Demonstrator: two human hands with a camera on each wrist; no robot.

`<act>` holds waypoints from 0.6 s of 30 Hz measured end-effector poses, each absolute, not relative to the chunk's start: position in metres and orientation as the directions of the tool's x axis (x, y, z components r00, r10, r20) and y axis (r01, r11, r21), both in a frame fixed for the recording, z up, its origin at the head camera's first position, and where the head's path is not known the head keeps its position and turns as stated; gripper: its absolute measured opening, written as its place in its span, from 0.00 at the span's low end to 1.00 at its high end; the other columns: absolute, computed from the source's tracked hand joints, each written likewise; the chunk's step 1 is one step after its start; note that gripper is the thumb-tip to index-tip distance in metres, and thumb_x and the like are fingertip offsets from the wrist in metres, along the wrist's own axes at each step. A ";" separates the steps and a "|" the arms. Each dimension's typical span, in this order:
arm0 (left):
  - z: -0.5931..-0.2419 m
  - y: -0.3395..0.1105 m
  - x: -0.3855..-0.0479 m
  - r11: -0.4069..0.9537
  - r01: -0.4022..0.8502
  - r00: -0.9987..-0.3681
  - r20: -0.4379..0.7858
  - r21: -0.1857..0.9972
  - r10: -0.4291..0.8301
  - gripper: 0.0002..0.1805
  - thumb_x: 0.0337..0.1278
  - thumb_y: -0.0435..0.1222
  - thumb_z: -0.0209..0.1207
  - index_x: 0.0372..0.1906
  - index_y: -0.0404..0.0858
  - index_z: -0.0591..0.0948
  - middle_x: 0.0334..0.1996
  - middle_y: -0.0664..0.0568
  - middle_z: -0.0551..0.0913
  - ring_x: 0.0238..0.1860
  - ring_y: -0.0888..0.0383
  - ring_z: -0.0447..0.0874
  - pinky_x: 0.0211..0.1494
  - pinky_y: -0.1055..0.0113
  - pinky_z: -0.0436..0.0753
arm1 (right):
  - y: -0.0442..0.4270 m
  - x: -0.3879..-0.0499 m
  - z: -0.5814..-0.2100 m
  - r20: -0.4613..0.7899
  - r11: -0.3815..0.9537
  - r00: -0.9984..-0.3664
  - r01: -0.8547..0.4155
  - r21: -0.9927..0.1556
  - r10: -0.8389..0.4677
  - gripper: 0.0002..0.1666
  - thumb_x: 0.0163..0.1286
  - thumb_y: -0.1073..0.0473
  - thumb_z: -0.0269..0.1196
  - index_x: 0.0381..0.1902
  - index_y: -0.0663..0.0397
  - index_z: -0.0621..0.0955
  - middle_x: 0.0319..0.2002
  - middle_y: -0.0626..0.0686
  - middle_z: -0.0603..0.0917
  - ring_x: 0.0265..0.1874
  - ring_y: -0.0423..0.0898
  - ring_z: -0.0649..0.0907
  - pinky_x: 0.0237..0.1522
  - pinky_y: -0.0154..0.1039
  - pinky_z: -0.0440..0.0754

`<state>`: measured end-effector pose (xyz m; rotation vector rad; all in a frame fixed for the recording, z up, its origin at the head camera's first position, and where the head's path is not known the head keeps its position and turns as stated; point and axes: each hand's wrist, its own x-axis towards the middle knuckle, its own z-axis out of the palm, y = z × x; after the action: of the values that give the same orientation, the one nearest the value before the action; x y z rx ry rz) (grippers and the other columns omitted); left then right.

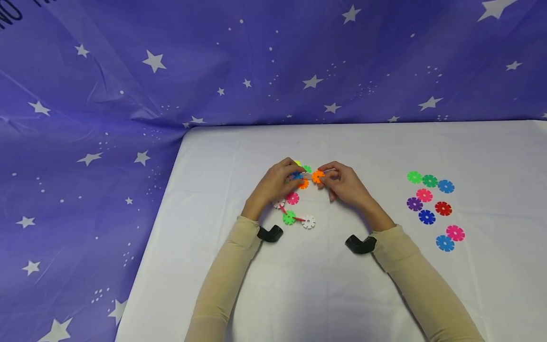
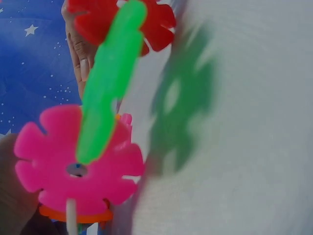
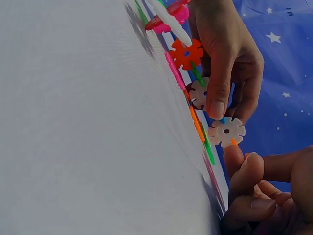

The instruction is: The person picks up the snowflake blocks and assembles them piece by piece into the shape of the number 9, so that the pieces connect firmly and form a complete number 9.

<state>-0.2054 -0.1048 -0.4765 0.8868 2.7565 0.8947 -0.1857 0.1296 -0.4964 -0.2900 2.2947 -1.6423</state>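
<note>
My left hand (image 1: pixel 273 183) pinches a blue notched plastic disc (image 1: pixel 297 175) within a linked chain of such discs. Joined beside it is a white disc (image 3: pixel 227 131), lying between the two hands. My right hand (image 1: pixel 347 184) pinches an orange disc (image 1: pixel 318 177) at the white one's edge; the right wrist view shows its fingertips largely covering that orange disc. Below the left hand the chain curves on through a pink disc (image 1: pixel 292 198), a green disc (image 1: pixel 289 217) and a white end disc (image 1: pixel 308 222). Close up in the left wrist view are a pink disc (image 2: pixel 54 152) and an edge-on green disc (image 2: pixel 110 83).
Several loose discs lie to the right on the white tabletop (image 1: pixel 325 285), among them a red disc (image 1: pixel 443 208) and a purple disc (image 1: pixel 414 204). A black wrist mount (image 1: pixel 361 244) juts from each sleeve. A purple starry cloth (image 1: pixel 273 61) hangs behind and left.
</note>
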 end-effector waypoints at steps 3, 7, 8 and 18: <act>-0.476 -0.105 -0.205 0.642 0.490 -0.822 0.066 0.589 0.566 0.15 0.63 0.39 0.63 0.52 0.40 0.84 0.48 0.49 0.79 0.46 0.55 0.79 0.54 0.62 0.79 | 0.130 -0.186 -0.496 -0.139 0.320 -0.931 0.026 -0.947 -0.337 0.18 0.73 0.63 0.58 0.59 0.59 0.74 0.35 0.61 0.87 0.12 0.49 0.78 0.23 0.33 0.72; -0.477 -0.105 -0.206 0.627 0.482 -0.820 0.063 0.612 0.568 0.15 0.62 0.39 0.64 0.53 0.40 0.84 0.48 0.50 0.79 0.46 0.56 0.78 0.54 0.63 0.78 | 0.130 -0.185 -0.495 -0.153 0.309 -0.928 0.044 -0.950 -0.339 0.19 0.72 0.63 0.58 0.60 0.58 0.75 0.36 0.62 0.87 0.12 0.48 0.77 0.19 0.34 0.69; -0.477 -0.105 -0.206 0.623 0.478 -0.821 0.062 0.620 0.568 0.16 0.62 0.38 0.64 0.53 0.39 0.83 0.48 0.50 0.79 0.46 0.56 0.78 0.54 0.63 0.78 | 0.130 -0.185 -0.495 -0.153 0.309 -0.929 0.043 -0.950 -0.338 0.19 0.72 0.63 0.58 0.60 0.58 0.75 0.36 0.61 0.87 0.12 0.48 0.77 0.19 0.34 0.70; -0.476 -0.108 -0.208 0.608 0.387 -0.840 -0.007 0.694 0.542 0.22 0.56 0.36 0.68 0.56 0.36 0.82 0.47 0.48 0.83 0.40 0.56 0.76 0.45 0.67 0.77 | 0.126 -0.185 -0.493 -0.182 0.327 -0.939 0.082 -0.942 -0.291 0.20 0.70 0.66 0.60 0.60 0.62 0.77 0.37 0.67 0.86 0.13 0.44 0.72 0.20 0.32 0.69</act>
<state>-0.2078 -0.1081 -0.4756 0.7673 2.6174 1.0530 -0.1849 0.1265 -0.4929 -0.1869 2.2790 -1.6454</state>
